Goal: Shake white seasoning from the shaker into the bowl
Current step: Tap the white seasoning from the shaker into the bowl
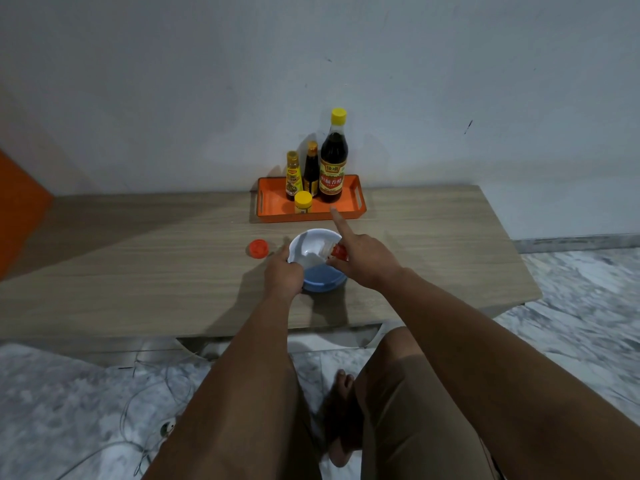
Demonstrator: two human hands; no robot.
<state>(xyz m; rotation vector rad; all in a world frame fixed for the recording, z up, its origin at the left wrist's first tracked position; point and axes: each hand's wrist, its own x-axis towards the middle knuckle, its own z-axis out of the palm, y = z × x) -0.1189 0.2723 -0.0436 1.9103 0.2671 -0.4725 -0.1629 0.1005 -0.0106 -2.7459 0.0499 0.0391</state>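
Note:
A bowl (311,242), white inside and blue outside, is tilted up on the wooden table (138,271). My left hand (282,275) grips its near left rim. My right hand (363,258) holds a small shaker (334,251) with a red label, tipped on its side with its mouth over the bowl's inside. The index finger of that hand sticks out straight toward the tray. The shaker's red cap (258,248) lies on the table left of the bowl.
An orange tray (273,206) at the table's back edge, against the white wall, holds a tall dark bottle (333,161), two smaller bottles (292,176) and a small yellow-lidded jar (303,201). Cables lie on the marble floor (69,393) below. My knees are under the table's front edge.

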